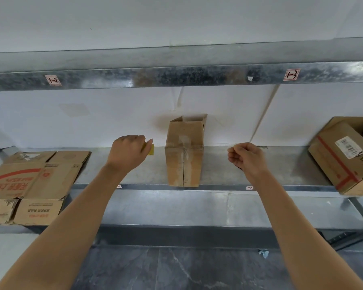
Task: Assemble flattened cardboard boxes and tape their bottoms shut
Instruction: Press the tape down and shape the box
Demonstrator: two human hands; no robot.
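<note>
A small brown cardboard box (184, 155) lies on its side in the middle of the metal shelf (291, 164). Its bottom faces me, with clear tape along the seam. My left hand (127, 151) is to the left of the box and grips a small yellow object (151, 150), which it mostly hides. To the right of the box, my right hand (246, 159) hovers over the shelf with its fingers curled. I see nothing in it. Neither hand touches the box.
A stack of flattened cardboard boxes (34, 185) with red print lies at the shelf's left end. A larger box (344, 155) with red tape and a barcode label stands tilted at the right end. An upper shelf beam (176, 77) runs overhead. The dark floor (176, 268) is below.
</note>
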